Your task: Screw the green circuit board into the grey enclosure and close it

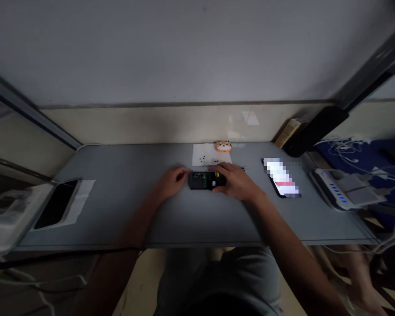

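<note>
A black opened electronic device (201, 181) with a green circuit board and a small yellow part showing lies on the grey desk in front of me. My right hand (235, 181) grips its right end, thumb on the near side and fingers over the far side. Beside the left end, my left hand (174, 182) is closed in a pinch, fingertips at the device's upper left corner; whatever they hold is too small to make out. Just behind is a white sheet of paper (204, 151) with several tiny dark pieces on it, perhaps screws.
An orange animal-faced item (224, 146) sits on the paper's far right corner. To the right are a lit phone (281, 177) and a white power strip (340, 191) with plugs and cables. A dark phone (56, 204) lies at left on white paper. A wall closes the desk's back.
</note>
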A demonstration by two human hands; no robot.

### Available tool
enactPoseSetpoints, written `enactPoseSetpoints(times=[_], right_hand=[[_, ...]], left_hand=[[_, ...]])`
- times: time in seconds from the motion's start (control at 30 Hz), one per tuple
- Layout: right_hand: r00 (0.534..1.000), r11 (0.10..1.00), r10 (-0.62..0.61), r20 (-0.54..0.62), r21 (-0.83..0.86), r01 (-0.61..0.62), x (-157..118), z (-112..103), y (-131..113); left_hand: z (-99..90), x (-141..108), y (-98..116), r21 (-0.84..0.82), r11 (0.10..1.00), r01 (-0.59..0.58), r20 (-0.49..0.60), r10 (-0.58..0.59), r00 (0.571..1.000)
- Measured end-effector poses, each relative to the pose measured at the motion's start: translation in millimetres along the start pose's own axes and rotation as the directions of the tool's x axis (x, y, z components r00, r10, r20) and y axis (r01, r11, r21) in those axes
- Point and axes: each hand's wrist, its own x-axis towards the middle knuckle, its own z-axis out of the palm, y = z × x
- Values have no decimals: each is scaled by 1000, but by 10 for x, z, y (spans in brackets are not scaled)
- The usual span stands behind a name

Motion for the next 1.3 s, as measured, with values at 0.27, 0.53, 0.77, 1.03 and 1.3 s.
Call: enactPoseSetpoints(times=[0.27,0.53,0.77,1.03,1.3], right_hand=[[992,992,85,-90,105,-75,-73,-110,59],[625,912,300,-720,409,33,200,-447,62],[519,867,489,-701,454,-204,307,-260,131],[640,837,534,-552,453,-306,299,-148,137],[661,841,510,-550,480,-250,295,-126,137]], left_hand=[[-62,46,216,47,987,-153,-101,157,982],[55,220,498,102,944,-313,166,294,941],[183,80,378,100,946,-310,194,287,938],[212,92,346,84,948,-308,199,287,937],[214,86,352,82,945,-316,186,297,937]])
